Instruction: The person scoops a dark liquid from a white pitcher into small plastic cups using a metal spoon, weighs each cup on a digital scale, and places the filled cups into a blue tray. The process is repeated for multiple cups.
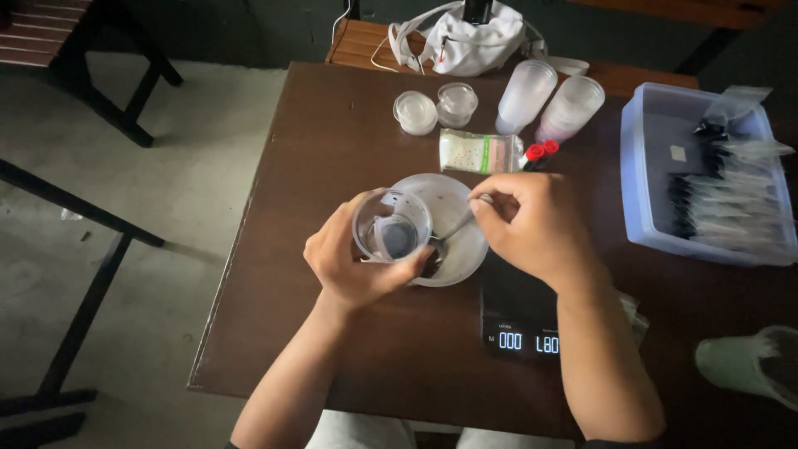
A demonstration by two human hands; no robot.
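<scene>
1. A person sits at a brown table (349, 333); a white bowl (453, 249) rests on a black scale (519, 320) near its middle.
2. The left hand (349, 258) grips a clear cup (392, 226), tilted over the bowl.
3. The right hand (532, 224) is closed on a spoon (453, 231) whose tip reaches into the bowl.
4. Behind the bowl lie a small packet (480, 152), two lidded tubs (434, 108) and two cup stacks (549, 104).
5. Right of the bowl sits a blue bin (648, 175) of sachets.

1 head cam, looks steeply down at brown table (349, 349) from close, floor at left.
</scene>
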